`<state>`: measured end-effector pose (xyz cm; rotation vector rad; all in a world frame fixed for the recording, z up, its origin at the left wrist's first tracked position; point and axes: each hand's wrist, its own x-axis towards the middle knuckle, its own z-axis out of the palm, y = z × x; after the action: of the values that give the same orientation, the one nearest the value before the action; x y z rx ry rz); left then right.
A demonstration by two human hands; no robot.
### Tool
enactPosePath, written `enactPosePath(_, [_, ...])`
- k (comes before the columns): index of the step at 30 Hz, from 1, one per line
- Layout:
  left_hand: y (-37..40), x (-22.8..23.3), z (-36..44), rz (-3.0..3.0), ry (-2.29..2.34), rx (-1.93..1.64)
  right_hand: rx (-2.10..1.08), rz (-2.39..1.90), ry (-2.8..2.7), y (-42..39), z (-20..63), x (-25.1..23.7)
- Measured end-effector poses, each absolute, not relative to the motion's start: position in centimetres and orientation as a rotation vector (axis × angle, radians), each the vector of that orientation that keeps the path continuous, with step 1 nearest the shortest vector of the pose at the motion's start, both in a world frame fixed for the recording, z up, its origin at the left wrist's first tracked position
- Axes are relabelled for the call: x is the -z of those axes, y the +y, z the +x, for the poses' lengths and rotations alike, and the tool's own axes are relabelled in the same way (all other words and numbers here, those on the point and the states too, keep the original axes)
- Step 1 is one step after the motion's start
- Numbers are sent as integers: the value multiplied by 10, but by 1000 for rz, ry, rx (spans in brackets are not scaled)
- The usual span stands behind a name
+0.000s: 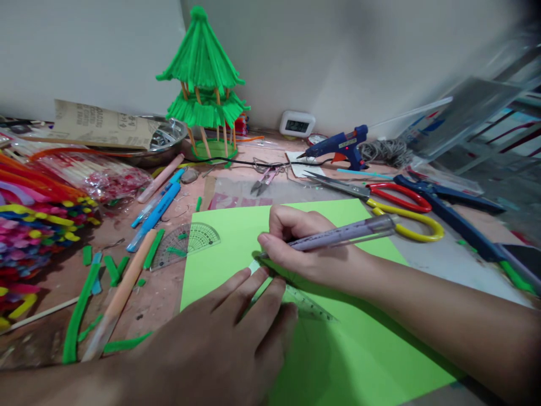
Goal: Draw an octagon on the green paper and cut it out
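A sheet of light green paper [363, 349] lies on the worktop in front of me. My right hand [313, 248] grips a pale purple pen [342, 232], its tip down at the sheet near my left fingertips. My left hand [236, 332] lies flat with fingers stretched out, pressing a clear marked ruler, likely a set square [313, 304], onto the paper. Much of that ruler is hidden under the fingers. A transparent protractor [205, 237] partly overlaps the sheet's left edge.
A green pagoda-like model [203, 73] stands at the back. Scissors [397, 206], blue-handled pliers [452, 214] and a blue glue gun [342, 148] lie to the right. Colourful pipe cleaners [38, 225], a blue pen [156, 211] and green scraps [84, 310] fill the left.
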<state>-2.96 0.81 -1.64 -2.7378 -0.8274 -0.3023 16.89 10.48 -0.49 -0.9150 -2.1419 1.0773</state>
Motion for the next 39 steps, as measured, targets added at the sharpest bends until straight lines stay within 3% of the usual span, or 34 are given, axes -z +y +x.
enactPosePath(39, [3, 20, -27, -2789, -865, 268, -1163, -866, -2183, 104, 173, -5])
